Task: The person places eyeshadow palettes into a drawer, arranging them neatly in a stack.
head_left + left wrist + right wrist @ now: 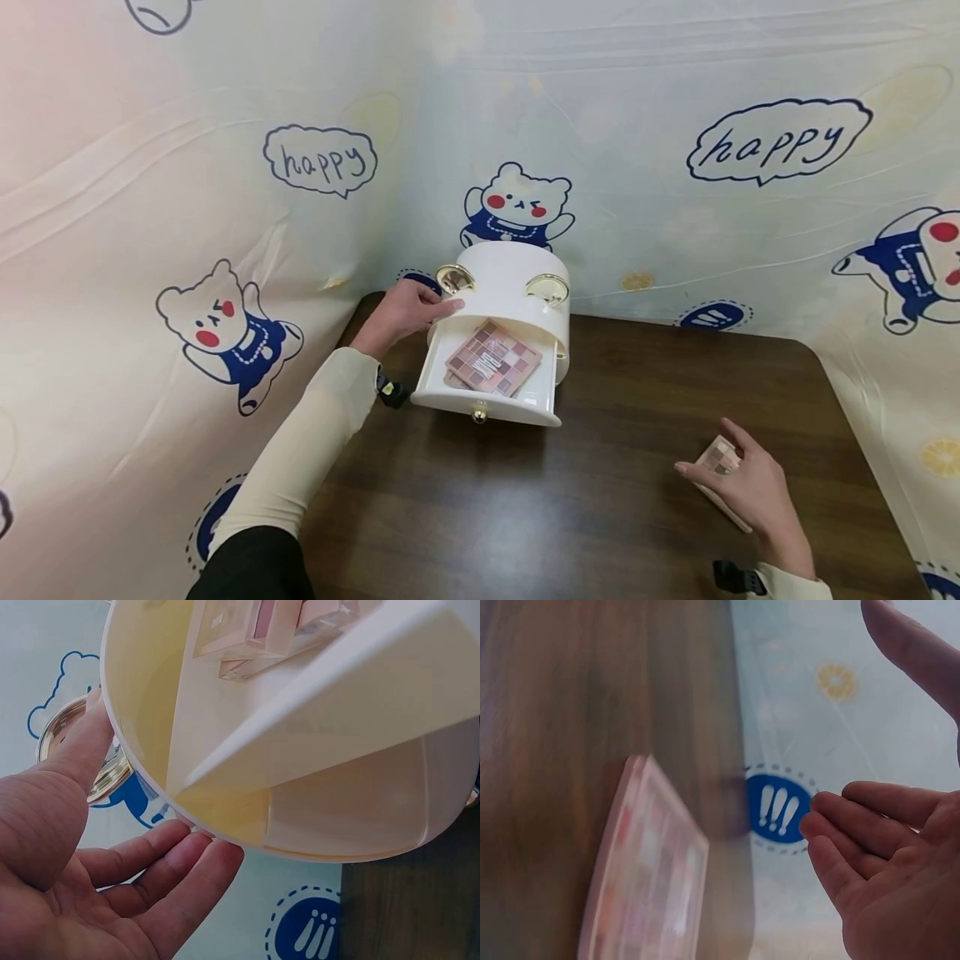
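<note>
A white storage box (498, 279) with a rounded top stands on the table, its front drawer (540, 408) pulled out. An eyeshadow palette (493, 360) with pink and mauve squares lies in that drawer, with the edge of another under it. My left hand (408, 312) rests on the box's left side, thumb on the front and fingertips against the curved wall (225, 836). Over at the right, my right hand (750, 487) is above a second pink eyeshadow palette (720, 457), thumb and fingers spread apart. The right wrist view shows this palette (649, 877) apart from the fingers.
Two gold-rimmed oval ornaments (547, 288) sit on top of the box. The dark wooden table (615, 400) has a cloth (600, 192) printed with bears behind it and at both sides. A round gold knob (479, 414) sticks out from the drawer front.
</note>
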Demonstrator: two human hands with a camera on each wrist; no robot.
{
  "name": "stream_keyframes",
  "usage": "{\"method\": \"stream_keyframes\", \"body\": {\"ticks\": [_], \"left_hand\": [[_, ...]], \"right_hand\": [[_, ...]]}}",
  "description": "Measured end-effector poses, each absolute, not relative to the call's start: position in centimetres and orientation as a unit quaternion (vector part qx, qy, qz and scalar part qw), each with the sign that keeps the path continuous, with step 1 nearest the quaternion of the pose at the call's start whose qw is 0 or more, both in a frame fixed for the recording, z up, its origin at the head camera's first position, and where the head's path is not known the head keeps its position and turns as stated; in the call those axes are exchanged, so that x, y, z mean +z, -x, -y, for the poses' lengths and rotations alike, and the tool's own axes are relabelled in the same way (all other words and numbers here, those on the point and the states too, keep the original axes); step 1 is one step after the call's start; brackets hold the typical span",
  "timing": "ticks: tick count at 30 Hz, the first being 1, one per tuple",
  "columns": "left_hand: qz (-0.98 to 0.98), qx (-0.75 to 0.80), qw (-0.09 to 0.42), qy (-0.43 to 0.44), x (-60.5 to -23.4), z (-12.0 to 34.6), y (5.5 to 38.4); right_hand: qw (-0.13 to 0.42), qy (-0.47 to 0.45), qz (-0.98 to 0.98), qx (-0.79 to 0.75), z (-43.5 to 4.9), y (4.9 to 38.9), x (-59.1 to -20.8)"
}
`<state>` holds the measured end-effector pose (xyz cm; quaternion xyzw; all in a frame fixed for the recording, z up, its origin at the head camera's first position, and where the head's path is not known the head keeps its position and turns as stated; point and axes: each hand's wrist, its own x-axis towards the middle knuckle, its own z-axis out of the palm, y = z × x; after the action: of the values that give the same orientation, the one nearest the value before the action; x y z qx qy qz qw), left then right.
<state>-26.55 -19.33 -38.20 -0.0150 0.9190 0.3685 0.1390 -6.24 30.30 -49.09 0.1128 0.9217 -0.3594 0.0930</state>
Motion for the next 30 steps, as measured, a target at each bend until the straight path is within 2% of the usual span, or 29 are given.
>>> {"method": "stream_keyframes", "body": {"ticks": [7,13,19,23,30], "left_hand": [[-0.921,0.364,0.137,0.019,-38.1,19.3,26.7],[-0.920,0.366,0.143,0.016,-38.1,19.2,26.6],[-0.917,0.367,0.155,0.029,-38.0,19.1,26.5],[-0.916,0.369,0.152,0.028,-38.0,19.2,26.4],[-0.916,0.372,0.148,0.028,-38.0,19.2,26.5]], "right_hand": [[0.096,-0.129,-0.933,-0.323,-32.0,5.7,-50.5],[0.063,-0.106,-0.950,-0.288,-33.3,4.8,-52.3],[0.054,-0.103,-0.955,-0.274,-34.5,4.0,-53.5],[0.025,-0.093,-0.962,-0.256,-34.9,3.5,-54.2],[0.005,-0.066,-0.969,-0.237,-35.6,3.0,-54.9]]}}
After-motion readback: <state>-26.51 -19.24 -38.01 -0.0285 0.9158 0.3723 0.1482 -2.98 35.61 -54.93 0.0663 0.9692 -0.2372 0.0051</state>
